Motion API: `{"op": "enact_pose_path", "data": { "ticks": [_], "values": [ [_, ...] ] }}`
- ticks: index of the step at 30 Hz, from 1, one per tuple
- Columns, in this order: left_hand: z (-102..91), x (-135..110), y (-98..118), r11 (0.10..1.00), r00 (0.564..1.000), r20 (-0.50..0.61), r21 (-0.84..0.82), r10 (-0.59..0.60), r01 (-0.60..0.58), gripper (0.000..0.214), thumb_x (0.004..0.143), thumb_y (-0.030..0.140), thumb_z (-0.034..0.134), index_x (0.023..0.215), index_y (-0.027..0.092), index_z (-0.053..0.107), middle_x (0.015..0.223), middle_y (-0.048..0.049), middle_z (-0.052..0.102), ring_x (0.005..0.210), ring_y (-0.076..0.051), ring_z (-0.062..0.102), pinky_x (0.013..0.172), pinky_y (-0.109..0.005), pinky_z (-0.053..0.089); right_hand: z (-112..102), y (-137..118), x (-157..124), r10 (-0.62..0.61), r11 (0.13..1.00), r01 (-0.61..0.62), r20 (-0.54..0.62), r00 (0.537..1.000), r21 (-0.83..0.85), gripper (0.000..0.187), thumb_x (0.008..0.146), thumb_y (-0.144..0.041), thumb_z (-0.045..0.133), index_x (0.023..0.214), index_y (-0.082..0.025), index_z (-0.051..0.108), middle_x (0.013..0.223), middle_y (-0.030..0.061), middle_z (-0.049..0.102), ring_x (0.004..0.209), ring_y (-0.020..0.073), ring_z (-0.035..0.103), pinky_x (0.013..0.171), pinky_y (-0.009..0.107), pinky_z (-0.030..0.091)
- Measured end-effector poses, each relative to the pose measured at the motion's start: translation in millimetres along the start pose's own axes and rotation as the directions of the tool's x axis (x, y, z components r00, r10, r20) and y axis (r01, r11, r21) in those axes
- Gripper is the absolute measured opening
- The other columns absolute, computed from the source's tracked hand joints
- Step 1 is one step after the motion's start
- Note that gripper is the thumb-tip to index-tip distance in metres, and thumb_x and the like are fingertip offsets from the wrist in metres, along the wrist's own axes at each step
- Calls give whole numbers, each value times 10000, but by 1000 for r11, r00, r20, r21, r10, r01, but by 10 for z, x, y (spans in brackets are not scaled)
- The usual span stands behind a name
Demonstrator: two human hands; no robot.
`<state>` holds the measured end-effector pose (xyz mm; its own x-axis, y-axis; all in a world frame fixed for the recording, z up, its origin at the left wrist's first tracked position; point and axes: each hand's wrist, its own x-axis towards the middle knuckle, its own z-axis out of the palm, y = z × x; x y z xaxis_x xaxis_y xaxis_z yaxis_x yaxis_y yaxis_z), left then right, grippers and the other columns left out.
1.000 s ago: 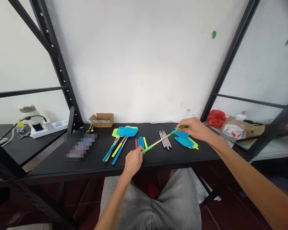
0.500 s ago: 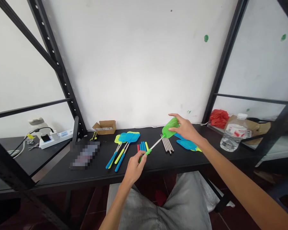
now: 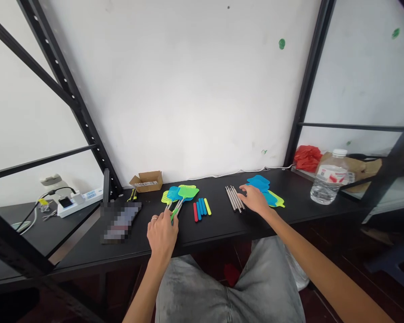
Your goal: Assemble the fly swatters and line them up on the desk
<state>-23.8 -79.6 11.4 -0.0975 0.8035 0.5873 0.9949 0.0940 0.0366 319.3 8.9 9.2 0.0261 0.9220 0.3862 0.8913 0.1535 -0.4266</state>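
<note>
Left hand (image 3: 162, 235) is shut around a green swatter (image 3: 187, 192), which points to 12 o'clock. Right hand (image 3: 255, 199) is laid open and empty, with steel rods (image 3: 234, 198) at its 10 o'clock. Blue heads (image 3: 258, 183) are left loose at its 12 o'clock, and short handles (image 3: 200, 211) are left lying between the hands

A: Fly swatters (image 3: 188, 192), heads?
B: Moulded plastic, matt, fine open mesh.
A: Loose rods (image 3: 234, 198)?
B: Bare metal, probably steel, satin sheen, smooth.
A: Coloured sleeves (image 3: 201, 211)?
B: Plastic, matt, smooth.
A: Bench top (image 3: 215, 237)?
B: Black, smooth, low sheen.
A: Carton (image 3: 146, 181)?
B: Brown corrugated cardboard, matt, slightly rough.
A: Water bottle (image 3: 329, 188)?
B: Clear plastic, glossy, ribbed.
A: Red bag (image 3: 307, 158)?
B: Thin crumpled plastic, soft shine.
A: Trousers (image 3: 222, 291)?
B: Grey faded denim, matt woven cloth.
</note>
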Motion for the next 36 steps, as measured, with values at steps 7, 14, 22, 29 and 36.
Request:
{"op": "enact_pose_path", "data": {
  "ticks": [7, 14, 22, 29, 36],
  "values": [
    [94, 24, 41, 1000, 998, 55, 30, 9, -10, 172, 876, 258, 496, 925, 174, 637, 879, -109, 640, 908, -290, 569, 722, -348, 365, 77, 24, 76, 113, 990, -101, 139, 984, -96, 321, 844, -306, 610, 1101, -122, 668, 1050, 157, 699, 1036, 292, 628, 753, 310, 445],
    [8, 156, 499, 980, 988, 28, -132, 153, -148, 200, 899, 275, 493, 1013, 199, 638, 952, -87, 667, 943, -261, 594, 815, -352, 398, 91, -36, 267, 188, 981, -192, 240, 952, -11, 152, 646, -122, 668, 512, -169, 614, 485, 78, 610, 618, 239, 649, 548, 270, 405],
    [157, 320, 945, 984, 947, 285, -141, 146, -109, 229, 865, 350, 585, 830, 145, 680, 833, -128, 682, 941, -292, 632, 728, -330, 447, 91, -46, 219, 244, 869, -308, 206, 948, 388, 134, 669, -179, 638, 542, -158, 603, 517, 67, 636, 555, 217, 664, 518, 265, 506],
    [195, 411, 1117, 984, 935, 325, -145, 142, -99, 304, 890, 403, 531, 905, 147, 695, 881, -143, 692, 946, -296, 645, 717, -338, 459, 236, -165, 110, 278, 535, -320, 195, 941, 782, 199, 703, -194, 673, 884, -146, 605, 794, 86, 707, 654, 197, 705, 582, 301, 611],
    [176, 530, 1402, 984, 915, 383, -164, 123, -63, 213, 836, 307, 599, 894, 131, 704, 898, -157, 704, 901, -286, 676, 732, -330, 449, 239, -338, 51, 256, 319, -258, 180, 950, 912, 155, 682, -166, 703, 795, -165, 598, 682, 42, 670, 571, 175, 670, 549, 301, 606]
  ]
}}
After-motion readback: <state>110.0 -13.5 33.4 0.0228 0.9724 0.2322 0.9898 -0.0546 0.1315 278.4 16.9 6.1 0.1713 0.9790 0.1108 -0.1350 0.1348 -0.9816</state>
